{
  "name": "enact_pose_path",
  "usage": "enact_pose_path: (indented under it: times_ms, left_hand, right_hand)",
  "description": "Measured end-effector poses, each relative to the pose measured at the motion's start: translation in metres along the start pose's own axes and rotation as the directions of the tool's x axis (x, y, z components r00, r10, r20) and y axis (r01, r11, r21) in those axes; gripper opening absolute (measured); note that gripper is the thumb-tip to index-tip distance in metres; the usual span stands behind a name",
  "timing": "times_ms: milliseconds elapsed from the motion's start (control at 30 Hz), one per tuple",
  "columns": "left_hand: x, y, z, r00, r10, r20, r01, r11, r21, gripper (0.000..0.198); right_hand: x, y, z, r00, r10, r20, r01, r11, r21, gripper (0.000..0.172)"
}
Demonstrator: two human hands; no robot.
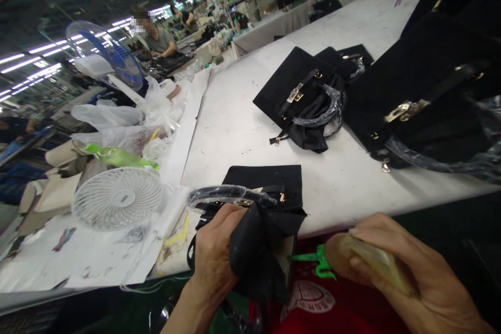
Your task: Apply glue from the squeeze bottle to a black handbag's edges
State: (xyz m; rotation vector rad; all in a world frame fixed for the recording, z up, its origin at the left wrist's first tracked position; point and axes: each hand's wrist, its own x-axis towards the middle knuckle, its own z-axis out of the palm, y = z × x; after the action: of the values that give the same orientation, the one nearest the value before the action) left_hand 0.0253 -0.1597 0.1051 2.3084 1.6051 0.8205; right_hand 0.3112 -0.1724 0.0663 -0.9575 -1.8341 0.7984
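A black handbag (266, 177) lies at the near edge of the white table, its handle wrapped in clear plastic. My left hand (217, 250) is closed on the bag's dark lining fabric, which bunches up out of its opening. In my right hand (407, 266) is a yellowish glue bottle (376, 258) with a green nozzle, my fingers wrapped round it. The nozzle points left, and its tip is close to the bag's edge; whether they touch I cannot tell.
More black handbags (282, 88) with gold clasps lie on the white table (227, 125). To the left are a small white fan (121, 198), a blue fan (117, 57), plastic bags (113, 115) and a green packet (121, 156). A person (158, 39) sits farther back.
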Motion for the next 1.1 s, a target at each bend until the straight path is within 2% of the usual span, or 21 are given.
enact_pose_path:
  times_ms: [100, 167, 267, 367, 533, 600, 700, 767, 867, 933, 1033, 1100]
  left_hand:
    - [0.001, 0.0, 0.0, 1.0, 0.013, -0.012, -0.012, 0.999, 0.033, 0.016]
    - [0.002, 0.0, -0.001, 0.999, 0.035, -0.009, -0.034, 0.999, 0.034, 0.018]
    - [0.003, 0.0, -0.002, 0.999, 0.036, -0.011, -0.036, 0.998, 0.048, 0.019]
    - [0.005, 0.001, -0.003, 1.0, 0.022, -0.011, -0.021, 0.995, 0.097, 0.018]
    - [0.007, 0.002, -0.003, 0.999, 0.038, -0.024, -0.035, 0.993, 0.11, 0.02]
    - [0.008, 0.002, -0.002, 0.997, 0.063, -0.038, -0.058, 0.991, 0.123, 0.02]
    - [0.007, 0.0, -0.002, 0.997, 0.063, -0.039, -0.057, 0.988, 0.14, 0.023]
    - [0.007, -0.002, -0.001, 0.998, 0.048, -0.042, -0.041, 0.988, 0.149, 0.027]
    - [0.006, -0.004, 0.0, 0.998, 0.05, -0.043, -0.042, 0.987, 0.158, 0.028]
    - [0.006, -0.005, 0.001, 0.998, 0.06, -0.024, -0.055, 0.985, 0.163, 0.026]
    - [0.005, -0.005, 0.001, 0.998, 0.06, -0.018, -0.057, 0.985, 0.163, 0.024]
    - [0.004, -0.005, 0.0, 0.998, 0.061, -0.027, -0.056, 0.986, 0.156, 0.023]
  right_hand:
    - [0.0, -0.003, -0.001, 0.998, -0.03, 0.049, 0.025, 0.995, 0.094, 0.026]
    - [0.001, -0.002, -0.001, 0.998, -0.044, 0.042, 0.041, 0.997, 0.065, 0.027]
    - [0.0, 0.001, -0.001, 0.998, -0.009, -0.056, 0.008, 1.0, -0.019, 0.025]
    - [-0.002, -0.002, -0.002, 0.993, 0.025, -0.113, -0.022, 0.999, 0.025, 0.025]
    - [-0.003, -0.011, -0.002, 1.0, 0.026, 0.011, -0.028, 0.983, 0.184, 0.032]
    - [-0.002, -0.01, -0.002, 0.999, 0.0, 0.036, -0.006, 0.985, 0.175, 0.036]
    - [0.0, -0.007, -0.001, 1.0, -0.018, -0.014, 0.019, 0.998, 0.06, 0.037]
    - [0.0, -0.008, -0.002, 0.998, 0.026, -0.059, -0.022, 0.998, 0.063, 0.035]
    - [-0.001, -0.01, -0.002, 0.999, 0.04, -0.018, -0.037, 0.988, 0.152, 0.033]
    - [-0.002, -0.01, -0.003, 1.0, 0.01, 0.014, -0.012, 0.991, 0.13, 0.031]
    - [-0.002, -0.008, -0.005, 1.0, 0.002, -0.027, 0.0, 0.997, 0.076, 0.033]
    - [-0.003, -0.007, -0.005, 1.0, -0.002, -0.001, 0.002, 0.99, 0.141, 0.037]
